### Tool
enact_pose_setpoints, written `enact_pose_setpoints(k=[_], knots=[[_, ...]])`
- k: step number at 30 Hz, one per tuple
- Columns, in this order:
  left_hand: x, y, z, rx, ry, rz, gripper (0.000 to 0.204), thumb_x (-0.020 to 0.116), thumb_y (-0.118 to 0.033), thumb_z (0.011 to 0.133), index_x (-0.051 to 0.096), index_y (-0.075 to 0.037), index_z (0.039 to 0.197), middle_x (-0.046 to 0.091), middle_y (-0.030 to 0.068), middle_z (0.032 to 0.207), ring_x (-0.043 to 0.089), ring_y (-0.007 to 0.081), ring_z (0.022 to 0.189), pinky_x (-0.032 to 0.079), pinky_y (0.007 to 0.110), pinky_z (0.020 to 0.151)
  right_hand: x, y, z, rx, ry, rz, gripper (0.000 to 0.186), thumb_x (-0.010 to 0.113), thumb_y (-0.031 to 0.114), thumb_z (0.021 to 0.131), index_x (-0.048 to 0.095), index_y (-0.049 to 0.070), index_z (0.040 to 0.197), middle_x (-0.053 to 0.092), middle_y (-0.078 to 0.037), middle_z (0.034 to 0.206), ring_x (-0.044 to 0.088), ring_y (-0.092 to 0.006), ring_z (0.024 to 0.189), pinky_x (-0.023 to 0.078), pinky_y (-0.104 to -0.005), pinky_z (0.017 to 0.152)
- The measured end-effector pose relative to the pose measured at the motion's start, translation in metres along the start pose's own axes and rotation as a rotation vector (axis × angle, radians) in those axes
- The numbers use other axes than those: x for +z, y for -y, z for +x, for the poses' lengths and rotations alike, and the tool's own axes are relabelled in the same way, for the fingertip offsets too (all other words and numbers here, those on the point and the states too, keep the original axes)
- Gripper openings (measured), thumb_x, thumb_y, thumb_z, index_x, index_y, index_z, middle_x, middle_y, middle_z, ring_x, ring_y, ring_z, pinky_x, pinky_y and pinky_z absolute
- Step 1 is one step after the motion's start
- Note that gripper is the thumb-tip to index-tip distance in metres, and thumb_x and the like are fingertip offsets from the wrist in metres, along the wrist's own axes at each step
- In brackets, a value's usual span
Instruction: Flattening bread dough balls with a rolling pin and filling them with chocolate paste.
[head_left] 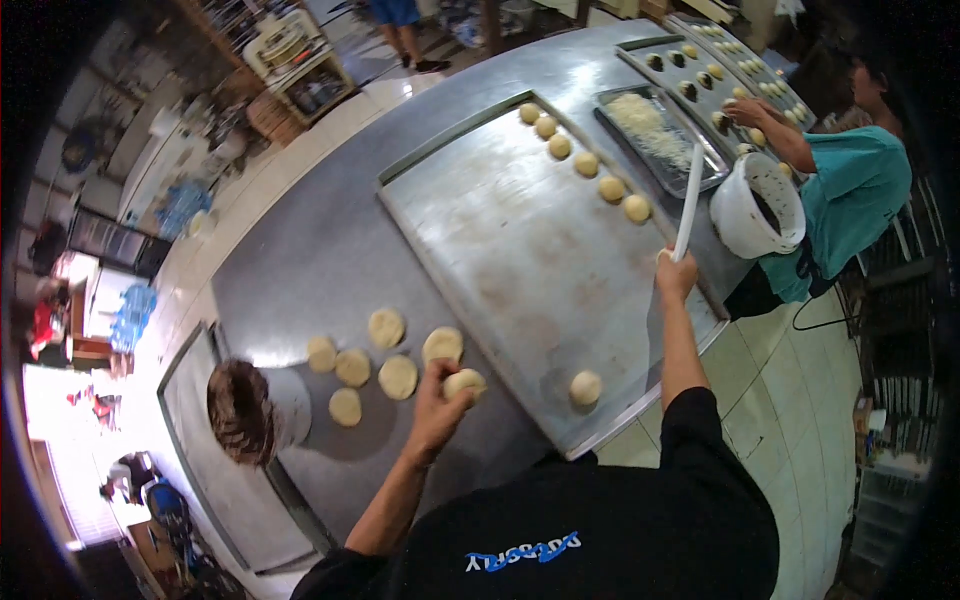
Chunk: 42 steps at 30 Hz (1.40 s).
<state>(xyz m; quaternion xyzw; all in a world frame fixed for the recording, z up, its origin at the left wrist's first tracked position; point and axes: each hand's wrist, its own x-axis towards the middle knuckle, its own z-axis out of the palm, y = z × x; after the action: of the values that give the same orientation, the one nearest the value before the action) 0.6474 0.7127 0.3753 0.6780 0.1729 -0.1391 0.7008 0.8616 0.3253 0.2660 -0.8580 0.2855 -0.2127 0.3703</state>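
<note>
Showed a grey metal bench (320,250) spreading beneath and beyond both hands. Carried a large baking tray (520,270), shallow-rimmed, lying from just right of the left hand (437,410) to beneath the right hand (678,275). Included, to the right of and beyond the right hand, a person (850,175) in a teal shirt, with a co-worker's hand (745,113) over a second tray (668,80) of pale balls and dark pieces. Displayed, well to the left of the left hand, a narrow-looking side tray (230,490). Stood just beyond and right of the right hand: a white bucket (740,210) with dark contents. Lay farther past the same hand: a metal pan (675,182) of pale shreds. Stood left of the left hand: a white tub (290,405) heaped with brown paste (240,410). Gripped in the right hand, with fingers closed round the lower end: a white rod (691,200), tilted upward. Lay left of and just beyond the left hand: six flattened dough discs (398,377). Rested on the large baking tray: six dough balls (586,164) in a row beyond the hands, plus a single ball (586,387) between them, nearer the body. Pinched between thumb and fingers of the left hand, above the bench: a small dough piece (463,382).
</note>
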Motion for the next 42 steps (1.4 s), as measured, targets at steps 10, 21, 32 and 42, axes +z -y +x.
enact_pose_setpoints(k=[10,21,32,42], knots=[[-0.149,0.140,-0.139,-0.104,-0.156,-0.073,0.051,0.065,-0.010,0.081,0.042,-0.008,0.126,0.055,0.0093,0.113,0.059,0.0181,0.091,0.049,0.028,0.071,-0.022,0.120,-0.416,0.125,1.510,0.386,0.027,0.069,0.026,0.085,0.064,0.004,0.101,0.059,-0.001,0.070,0.056,-0.0140,0.060,0.045,-0.0305,0.051],[-0.188,0.114,-0.175,0.808,-0.548,1.222,0.030,0.073,-0.018,0.073,0.060,-0.009,0.098,0.060,0.0044,0.083,0.058,0.0238,0.080,0.041,0.039,0.072,-0.068,0.219,-0.401,-1.162,1.626,-0.650,0.038,0.059,0.040,0.087,0.059,0.008,0.108,0.054,-0.020,0.123,0.056,-0.0378,0.108,0.048,-0.0479,0.082],[-0.215,0.137,-0.045,0.363,-0.737,1.188,0.068,0.043,-0.040,0.093,0.028,0.003,0.143,0.029,0.0213,0.149,0.020,0.0331,0.142,0.016,0.051,0.113,0.079,0.161,-0.411,-1.123,0.458,-0.122,0.072,0.049,0.040,0.092,0.023,-0.001,0.145,0.019,-0.033,0.148,0.023,-0.0511,0.135,0.018,-0.0603,0.109],[-0.170,0.204,-0.221,0.206,-0.785,0.580,0.044,0.056,-0.020,0.090,0.049,0.004,0.126,0.056,0.0246,0.119,0.051,0.0389,0.117,0.038,0.045,0.099,-0.062,0.103,-0.448,-0.966,1.090,-0.522,0.019,0.061,0.014,0.077,0.059,0.007,0.095,0.056,-0.016,0.101,0.063,-0.0390,0.083,0.050,-0.0530,0.067]])
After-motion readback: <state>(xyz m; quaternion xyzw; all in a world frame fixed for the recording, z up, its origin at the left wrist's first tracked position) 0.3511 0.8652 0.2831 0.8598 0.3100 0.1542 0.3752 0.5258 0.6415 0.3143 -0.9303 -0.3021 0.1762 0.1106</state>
